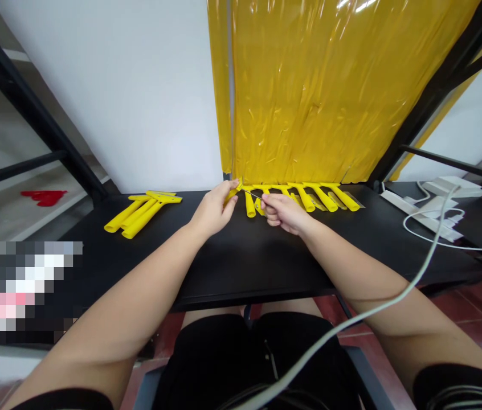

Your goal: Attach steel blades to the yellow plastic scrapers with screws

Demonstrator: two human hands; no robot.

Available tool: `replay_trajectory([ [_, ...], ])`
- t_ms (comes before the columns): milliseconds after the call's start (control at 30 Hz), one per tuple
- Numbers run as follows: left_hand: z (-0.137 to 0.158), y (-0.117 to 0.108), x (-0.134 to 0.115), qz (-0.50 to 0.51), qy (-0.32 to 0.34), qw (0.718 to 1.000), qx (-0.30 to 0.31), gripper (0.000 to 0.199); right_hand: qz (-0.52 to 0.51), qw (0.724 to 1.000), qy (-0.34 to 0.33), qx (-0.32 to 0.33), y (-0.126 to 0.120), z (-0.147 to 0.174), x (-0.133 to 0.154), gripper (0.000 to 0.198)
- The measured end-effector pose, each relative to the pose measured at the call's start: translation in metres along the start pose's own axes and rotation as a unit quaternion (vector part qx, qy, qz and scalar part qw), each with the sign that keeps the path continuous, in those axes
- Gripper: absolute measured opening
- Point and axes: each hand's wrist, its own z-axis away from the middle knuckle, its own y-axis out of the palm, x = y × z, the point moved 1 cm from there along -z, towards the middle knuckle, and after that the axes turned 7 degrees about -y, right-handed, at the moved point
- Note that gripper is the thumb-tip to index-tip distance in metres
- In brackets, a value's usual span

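Observation:
My left hand point(215, 208) is closed around a yellow scraper point(231, 195), most of which my fingers cover. My right hand point(282, 213) pinches a thin metal piece point(253, 195), whose far end points at that scraper; whether it is a rod or the edge of a blade I cannot tell. Behind and beside my right hand, yellow scrapers point(330, 200) lie in a row with hollow handles toward me, and metal blades show beside some of them. Left of my left hand, several more yellow scrapers point(143, 212) lie together, partly overlapping.
The black table point(224, 267) meets a white panel point(138, 102) and a yellow plastic curtain point(330, 91) at its back. White power strips point(423, 213) lie at the right. A pale cable point(364, 313) hangs across my right forearm. Black frame posts point(420, 114) stand at both sides.

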Motion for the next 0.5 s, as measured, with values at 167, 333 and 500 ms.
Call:
replay_trajectory([
  [167,0.004,0.007,0.002,0.003,-0.086,0.994,0.071,0.024,0.380,0.899,-0.208,-0.059,0.008,0.006,0.001,0.015],
  [333,0.005,0.008,0.004,0.005,-0.092,0.990,0.103,0.024,0.322,0.929,-0.164,-0.074,0.014,0.007,-0.001,0.011],
  [500,0.004,0.003,0.000,-0.003,-0.022,0.998,0.067,0.028,-0.072,0.996,0.053,0.007,0.007,0.004,0.003,0.027],
])
